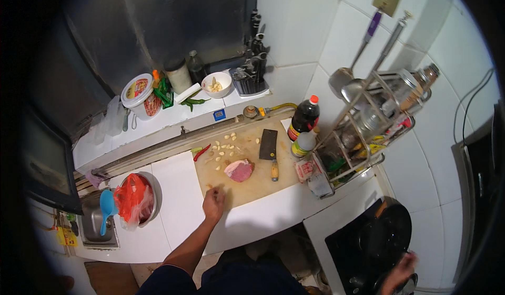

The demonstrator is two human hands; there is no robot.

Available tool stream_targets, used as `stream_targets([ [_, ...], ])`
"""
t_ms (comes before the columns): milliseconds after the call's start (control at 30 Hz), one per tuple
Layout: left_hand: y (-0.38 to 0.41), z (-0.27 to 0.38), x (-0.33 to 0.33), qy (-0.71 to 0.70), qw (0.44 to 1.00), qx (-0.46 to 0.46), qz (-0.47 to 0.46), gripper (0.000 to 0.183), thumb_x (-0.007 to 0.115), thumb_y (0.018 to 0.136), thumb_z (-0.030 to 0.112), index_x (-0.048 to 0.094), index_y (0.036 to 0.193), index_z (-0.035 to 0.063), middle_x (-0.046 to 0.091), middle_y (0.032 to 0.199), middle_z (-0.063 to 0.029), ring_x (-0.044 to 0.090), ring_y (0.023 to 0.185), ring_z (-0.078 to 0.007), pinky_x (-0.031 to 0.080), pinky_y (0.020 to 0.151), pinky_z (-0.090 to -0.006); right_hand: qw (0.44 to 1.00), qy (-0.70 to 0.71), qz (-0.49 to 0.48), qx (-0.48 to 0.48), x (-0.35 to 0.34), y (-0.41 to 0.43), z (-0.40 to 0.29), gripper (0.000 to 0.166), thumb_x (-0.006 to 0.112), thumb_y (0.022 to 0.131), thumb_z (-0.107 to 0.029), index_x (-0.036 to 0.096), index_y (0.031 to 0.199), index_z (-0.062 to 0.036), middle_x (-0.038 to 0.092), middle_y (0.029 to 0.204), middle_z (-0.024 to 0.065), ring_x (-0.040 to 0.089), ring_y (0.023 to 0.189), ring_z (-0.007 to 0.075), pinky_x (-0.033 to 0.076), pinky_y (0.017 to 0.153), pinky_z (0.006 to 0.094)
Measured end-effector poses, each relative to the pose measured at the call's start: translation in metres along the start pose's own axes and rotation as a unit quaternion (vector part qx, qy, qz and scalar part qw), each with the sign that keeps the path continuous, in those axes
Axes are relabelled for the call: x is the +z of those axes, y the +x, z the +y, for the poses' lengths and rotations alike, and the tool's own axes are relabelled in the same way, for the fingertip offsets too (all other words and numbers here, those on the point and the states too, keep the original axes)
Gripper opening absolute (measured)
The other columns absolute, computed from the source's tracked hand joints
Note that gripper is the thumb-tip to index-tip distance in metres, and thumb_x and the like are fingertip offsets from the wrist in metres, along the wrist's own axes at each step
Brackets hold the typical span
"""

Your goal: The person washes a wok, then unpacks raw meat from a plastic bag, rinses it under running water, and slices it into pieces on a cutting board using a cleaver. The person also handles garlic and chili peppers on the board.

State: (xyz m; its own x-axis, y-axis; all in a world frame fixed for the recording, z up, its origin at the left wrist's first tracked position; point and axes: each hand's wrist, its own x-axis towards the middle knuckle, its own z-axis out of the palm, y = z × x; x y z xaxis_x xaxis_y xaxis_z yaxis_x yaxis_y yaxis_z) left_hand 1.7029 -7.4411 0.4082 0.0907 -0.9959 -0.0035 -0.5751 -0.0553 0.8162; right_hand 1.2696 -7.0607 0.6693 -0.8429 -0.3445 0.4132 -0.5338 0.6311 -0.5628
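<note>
My left hand (214, 202), fingers curled, is at the near left edge of a cutting board (240, 194); whether it pinches anything is hidden. Just beyond it on the board lies a piece of raw meat (240, 171) with a pale fatty side. Peeled garlic cloves (221, 153) are scattered behind the meat, beside a red chili pepper (202, 153). A cleaver (268, 145) with a wooden handle rests right of the meat. Far to the right, my right hand (403, 269) is blurred near the rim of a black wok (388, 232); its grip is unclear.
A metal bowl (152, 212) holding a red plastic bag (133, 198) stands by the sink (92, 228), with a blue ladle (105, 208). Sauce bottles (303, 115) and a wire spice rack (355, 137) border the board's right. A knife block (250, 80) and white bowl (216, 85) occupy the ledge.
</note>
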Motion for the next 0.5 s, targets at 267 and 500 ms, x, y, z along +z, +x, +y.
stream_targets([
  [267,0.133,0.035,0.057,0.081,0.977,0.138,-0.139,0.043,0.07,0.088,0.031,0.063,0.125,0.0107,0.069,0.11,-0.0182,0.066,0.103,-0.0359,0.053,0.089,-0.0462,0.891,0.159,-0.424,-0.03,0.344,-0.093,-0.146,0.047,0.076,0.085,-0.02,0.06,0.127,-0.0023,0.066,0.103,0.0102,0.064,0.088,0.0217,0.053,0.08,0.0355],
  [500,0.084,0.017,0.074,0.041,0.998,-0.025,-0.036,0.03,0.066,0.091,0.035,0.068,0.108,0.01,0.071,0.094,-0.0162,0.07,0.085,-0.0345,0.055,0.074,-0.0463,0.886,-0.001,-0.454,-0.091,0.524,-0.075,-0.186,0.057,0.075,0.085,-0.03,0.055,0.132,-0.0041,0.064,0.119,0.0162,0.066,0.106,0.0327,0.052,0.088,0.0441],
])
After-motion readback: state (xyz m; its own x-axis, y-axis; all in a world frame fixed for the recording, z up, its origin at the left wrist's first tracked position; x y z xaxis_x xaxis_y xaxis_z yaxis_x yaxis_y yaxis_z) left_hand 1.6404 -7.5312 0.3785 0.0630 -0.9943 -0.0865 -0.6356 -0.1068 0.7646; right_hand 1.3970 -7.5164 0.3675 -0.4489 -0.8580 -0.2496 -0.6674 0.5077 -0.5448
